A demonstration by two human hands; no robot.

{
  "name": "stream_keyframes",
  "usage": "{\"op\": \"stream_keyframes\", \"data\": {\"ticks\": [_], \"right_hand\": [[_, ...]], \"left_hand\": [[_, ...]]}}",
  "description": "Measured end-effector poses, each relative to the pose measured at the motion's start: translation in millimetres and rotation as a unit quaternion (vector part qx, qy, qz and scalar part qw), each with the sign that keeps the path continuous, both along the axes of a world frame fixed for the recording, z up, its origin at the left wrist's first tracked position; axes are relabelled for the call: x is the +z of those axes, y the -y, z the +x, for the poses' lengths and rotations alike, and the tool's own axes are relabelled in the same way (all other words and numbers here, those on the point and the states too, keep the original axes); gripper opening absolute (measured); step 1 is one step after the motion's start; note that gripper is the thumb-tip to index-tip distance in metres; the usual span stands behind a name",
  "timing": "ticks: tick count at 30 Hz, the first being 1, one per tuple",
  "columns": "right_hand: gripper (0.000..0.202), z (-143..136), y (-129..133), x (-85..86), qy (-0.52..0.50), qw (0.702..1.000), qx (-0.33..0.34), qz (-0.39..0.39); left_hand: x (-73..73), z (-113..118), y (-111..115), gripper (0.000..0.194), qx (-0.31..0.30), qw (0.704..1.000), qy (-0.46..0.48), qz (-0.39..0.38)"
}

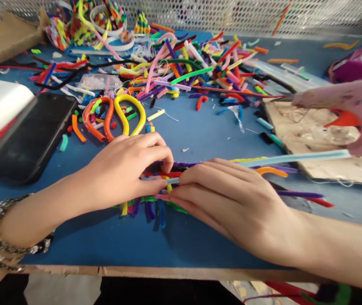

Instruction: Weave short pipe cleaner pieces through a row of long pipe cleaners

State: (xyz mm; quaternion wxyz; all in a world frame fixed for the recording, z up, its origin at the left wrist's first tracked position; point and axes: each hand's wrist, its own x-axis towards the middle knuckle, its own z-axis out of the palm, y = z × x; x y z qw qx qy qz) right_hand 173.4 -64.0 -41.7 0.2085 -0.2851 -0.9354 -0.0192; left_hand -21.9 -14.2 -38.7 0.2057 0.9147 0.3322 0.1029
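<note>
A woven strip of coloured pipe cleaners [160, 207] lies on the blue table, with purple, red, green, blue and yellow strands crossing. Much of it is hidden beneath both hands. My left hand [133, 165] pinches a light blue pipe cleaner [298, 157] at the weave, thumb and forefinger close together. Just to the right, my right hand [238, 203] has its fingers pressed together on the same light blue strand, whose long end sticks out to the right. Loose purple, orange and red strand ends also come out past the right hand.
A pink glue gun [342, 106] sits over glue-stained cardboard [314, 127] at the right. Orange and yellow scissor-like handles [141, 114] lie beyond my left hand. A black phone [28, 135] is at left. Cut pipe cleaners [181, 67] pile up at the back.
</note>
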Motion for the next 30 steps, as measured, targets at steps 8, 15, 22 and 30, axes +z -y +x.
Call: {"op": "stream_keyframes", "data": {"ticks": [8, 15, 22, 30], "right_hand": [[0.034, 7.4, 5.4, 9.2, 0.022, 0.996, -0.015, -0.087], [0.029, 15.7, 3.9, 12.1, 0.058, 0.99, -0.034, -0.128], [0.032, 6.6, 11.9, 17.5, 0.095, 0.995, -0.022, 0.001], [0.034, 12.1, 1.6, 11.2, 0.082, 0.995, -0.062, 0.005]], "left_hand": [[1.1, 2.6, 1.1, 0.006, 0.01, 1.0, -0.002, -0.003], [1.0, 5.8, 3.4, 0.011, 0.036, 0.999, 0.001, 0.014], [-0.5, 3.3, 1.5, 0.011, 0.023, 1.0, 0.001, 0.014], [-0.7, 4.0, 0.5, 0.01, 0.025, 1.0, 0.006, 0.009]]}}
